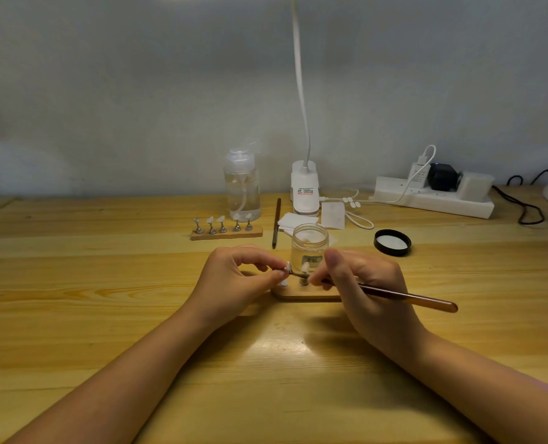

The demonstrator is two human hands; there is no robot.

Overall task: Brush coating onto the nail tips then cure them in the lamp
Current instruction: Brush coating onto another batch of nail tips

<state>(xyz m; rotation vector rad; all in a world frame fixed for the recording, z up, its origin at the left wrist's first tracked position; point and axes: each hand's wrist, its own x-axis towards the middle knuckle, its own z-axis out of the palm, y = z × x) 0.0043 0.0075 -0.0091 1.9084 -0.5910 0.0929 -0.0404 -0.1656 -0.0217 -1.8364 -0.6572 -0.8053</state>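
My left hand (237, 277) pinches a small metal holder with a white nail tip (287, 268) on its end, lifted just above a wooden base (301, 294). My right hand (365, 283) grips a brown brush (407, 298), and its bristle end touches the held tip. Another nail tip (304, 269) stands on the base between my hands. Right behind them stands an open clear jar (309, 246). A second wooden base (226, 232) with several nail tips on stands sits farther back on the left.
Behind the jar lie white wipes (298, 221), a dark pencil-like stick (276, 222) and a black jar lid (392, 242). A clear pump bottle (242, 184), a white lamp base (304, 190) with a gooseneck, and a power strip (432, 197) with cables line the wall.
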